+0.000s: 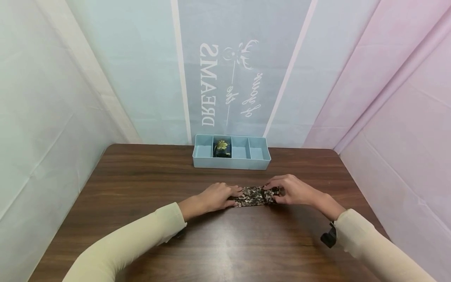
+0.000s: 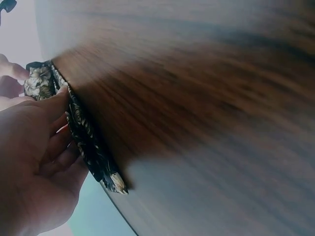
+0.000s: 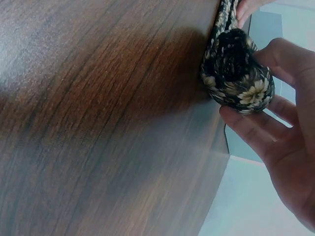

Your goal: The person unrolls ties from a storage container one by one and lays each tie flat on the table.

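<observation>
A strip of black floral fabric with cream flowers lies lengthwise on the table, its kind unclear from its folded shape. At its right end the fabric is turned over into a thick roll. My right hand holds this roll between thumb and curled fingers, seen close up in the right wrist view. On the strip's left end rests my left hand, its fingers and thumb spread and pressing from above. The left wrist view shows the fabric's free end jutting past the left hand's fingers.
Behind the hands, a light blue divided box stands at the table's back edge. Its second compartment from the left holds a dark bundle with a yellow flower. Brown wooden table below; printed curtains hang around it.
</observation>
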A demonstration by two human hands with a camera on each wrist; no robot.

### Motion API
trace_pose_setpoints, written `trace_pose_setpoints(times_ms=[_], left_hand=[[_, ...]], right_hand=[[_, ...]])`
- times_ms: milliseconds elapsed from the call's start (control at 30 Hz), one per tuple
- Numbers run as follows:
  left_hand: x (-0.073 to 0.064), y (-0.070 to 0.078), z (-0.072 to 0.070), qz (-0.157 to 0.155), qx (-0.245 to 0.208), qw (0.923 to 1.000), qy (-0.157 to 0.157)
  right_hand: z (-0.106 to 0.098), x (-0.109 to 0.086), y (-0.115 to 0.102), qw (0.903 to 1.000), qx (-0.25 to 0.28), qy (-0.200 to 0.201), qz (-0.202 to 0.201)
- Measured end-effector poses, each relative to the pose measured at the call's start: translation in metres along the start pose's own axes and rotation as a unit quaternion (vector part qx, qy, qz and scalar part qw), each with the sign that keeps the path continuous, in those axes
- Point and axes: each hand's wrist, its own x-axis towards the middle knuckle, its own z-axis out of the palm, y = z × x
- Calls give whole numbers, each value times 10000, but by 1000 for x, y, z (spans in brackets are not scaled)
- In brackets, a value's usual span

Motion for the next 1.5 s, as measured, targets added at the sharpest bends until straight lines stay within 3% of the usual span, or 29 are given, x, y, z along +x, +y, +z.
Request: trace_pose_setpoints(times_ms=[267,433,733,1133,1300,1500], left_hand=[[-13,-4,-4,-15,-97,10000,16],[-19,-7,-7,-38,-196,9998,-5],[-27,-12,-14,-73,-156,9998,-34],[-26,-11,-17,-56,20,9999,-81],[-21,-7,-20,-85,389,9990,-208],[-11,2,-23,-10,658,9978,-121]], right_hand=[[3,3,-9,9976,-384,404,415],[3,1,-11,9958,-524,385,652],[2,-9,-1,9995,-160,111,237],[1,-26,15,9984,278,412,261],[0,-25,16,9989,314,273,227],[-3,-20,12,9991,165,31,387]])
